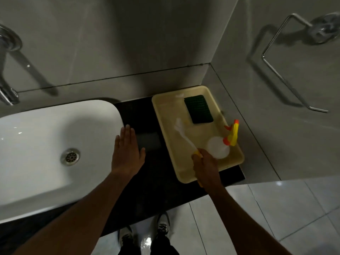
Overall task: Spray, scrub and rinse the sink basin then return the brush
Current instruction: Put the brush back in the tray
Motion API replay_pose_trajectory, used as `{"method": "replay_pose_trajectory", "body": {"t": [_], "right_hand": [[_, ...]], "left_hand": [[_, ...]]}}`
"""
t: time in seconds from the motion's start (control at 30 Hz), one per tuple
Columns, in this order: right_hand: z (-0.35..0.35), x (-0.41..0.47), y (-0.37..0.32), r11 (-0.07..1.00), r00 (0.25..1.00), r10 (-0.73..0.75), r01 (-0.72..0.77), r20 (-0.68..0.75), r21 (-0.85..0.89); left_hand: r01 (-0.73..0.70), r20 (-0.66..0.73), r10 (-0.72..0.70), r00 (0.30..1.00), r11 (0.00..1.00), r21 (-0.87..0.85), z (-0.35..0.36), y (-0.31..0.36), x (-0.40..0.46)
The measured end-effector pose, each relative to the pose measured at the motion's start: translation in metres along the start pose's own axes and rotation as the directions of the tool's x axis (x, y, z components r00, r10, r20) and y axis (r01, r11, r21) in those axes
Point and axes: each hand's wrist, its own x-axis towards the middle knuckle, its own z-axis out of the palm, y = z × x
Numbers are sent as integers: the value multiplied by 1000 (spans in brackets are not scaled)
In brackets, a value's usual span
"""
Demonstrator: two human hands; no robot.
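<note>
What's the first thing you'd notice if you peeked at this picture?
Probably the bright yellow and orange spray bottle, lying in the cream tray on the dark counter, right of the sink. Next, the right hand gripping the yellow handle of a white brush over that tray, near a dark green scrub pad. Then the big white sink basin on the left, with the left hand spread flat by its edge.

Green scouring pad [198,109] in tray, wall towel ring [287,69], 2 shoes [145,230]
</note>
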Motion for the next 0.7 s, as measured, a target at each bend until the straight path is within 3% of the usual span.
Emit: {"method": "replay_pose_trajectory", "body": {"t": [0.1, 0.33, 0.53, 0.7], "right_hand": [[20, 32, 7, 996, 998, 5, 0, 56, -94], [37, 75, 13, 991, 993, 8, 9, 121, -136], [41, 84, 21, 902, 993, -20, 67, 115, -427], [40, 91, 21, 858, 991, -27, 90, 132, -505]], "left_hand": [[6, -27, -4, 1000, 998, 64, 2, 1, 0], [24, -33, -23, 999, 999, 42, 3, 4, 2], [21, -23, -21, 1000, 1000, 13, 5, 4, 2], [15, -50, -15, 999, 1000, 4, 8, 2, 3]]}}
